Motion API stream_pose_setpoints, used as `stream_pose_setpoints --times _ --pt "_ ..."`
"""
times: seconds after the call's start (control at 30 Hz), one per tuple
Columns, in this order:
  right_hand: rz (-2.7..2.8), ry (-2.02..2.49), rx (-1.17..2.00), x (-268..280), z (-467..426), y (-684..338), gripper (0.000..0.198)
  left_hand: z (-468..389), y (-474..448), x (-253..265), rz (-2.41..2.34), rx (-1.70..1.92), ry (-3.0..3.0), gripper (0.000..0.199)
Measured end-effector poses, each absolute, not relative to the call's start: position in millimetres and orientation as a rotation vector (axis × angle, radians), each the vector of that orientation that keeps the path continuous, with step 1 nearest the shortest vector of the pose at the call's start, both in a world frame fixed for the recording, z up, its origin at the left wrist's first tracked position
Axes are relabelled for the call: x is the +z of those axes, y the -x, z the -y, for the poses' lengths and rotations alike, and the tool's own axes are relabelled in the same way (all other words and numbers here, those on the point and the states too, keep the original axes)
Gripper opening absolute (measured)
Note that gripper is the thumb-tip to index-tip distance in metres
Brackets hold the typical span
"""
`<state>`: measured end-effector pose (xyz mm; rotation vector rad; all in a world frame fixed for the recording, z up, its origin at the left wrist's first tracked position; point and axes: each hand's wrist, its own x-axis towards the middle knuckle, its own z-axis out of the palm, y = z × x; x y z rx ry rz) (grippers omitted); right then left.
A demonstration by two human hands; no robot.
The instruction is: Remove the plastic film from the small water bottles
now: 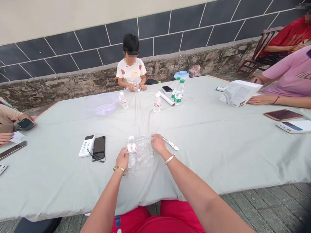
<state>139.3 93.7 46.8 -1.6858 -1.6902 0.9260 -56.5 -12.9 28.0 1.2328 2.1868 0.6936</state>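
One co-worker's hand [25, 124] at the far left holds a dark device near a long phone [12, 150] on the grey tablecloth [60, 187]. Further right, a white power bank [85, 147] and a black phone [99, 147] lie side by side, a dark cord looping over the lower part of the phone. A pale purple basin [104, 110] sits beyond them, with a small bottle [124, 101] just beside its right side. The person's left hand [122, 158], gold bracelet at the wrist, has its fingertips at the left side of a clear bottle [132, 152] with a pink and white label; I cannot tell whether they grip it. That bottle is on a crumpled sheet of clear plastic film [145, 153], its cap pointing away from the person. The right hand [159, 143], fingers bent and close together, is at the film's far right corner; whether it pinches the film cannot be told. Just beside it lies a slim white tool [172, 144]. Farther back are another small bottle [157, 104], a paper roll [167, 99] and two green-capped bottles [179, 94]. Toward the right edge, a white folded sheet [239, 92] stands before a co-worker in pink [289, 77], near a brown phone [283, 115].
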Motion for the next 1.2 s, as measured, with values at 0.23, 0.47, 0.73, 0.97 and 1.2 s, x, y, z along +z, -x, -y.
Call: stream_pose_setpoints --times 0.23,0.47,0.73,0.97,1.2 --pt "1.930 1.338 0.611 53.3 -31.1 -97.1 0.043 6.1 42.0 43.2 -2.246 0.654 -1.295 0.055" --pt "2.413 1.426 0.503 1.6 -20.8 -119.2 0.051 11.3 61.1 34.4 -2.221 0.595 -1.361 0.067" --pt "2.561 1.556 0.417 5.9 -33.6 -131.2 0.051 27.4 105.2 21.1 -2.242 0.724 -1.078 0.047" --pt "2.640 1.673 0.481 29.2 -46.1 -139.2 0.048 25.1 98.0 14.6 -2.299 0.830 -1.029 0.041" --pt "2.472 1.317 0.503 71.4 -20.0 -70.4 0.046 20.9 83.1 15.1 -2.304 0.912 -1.082 0.025"
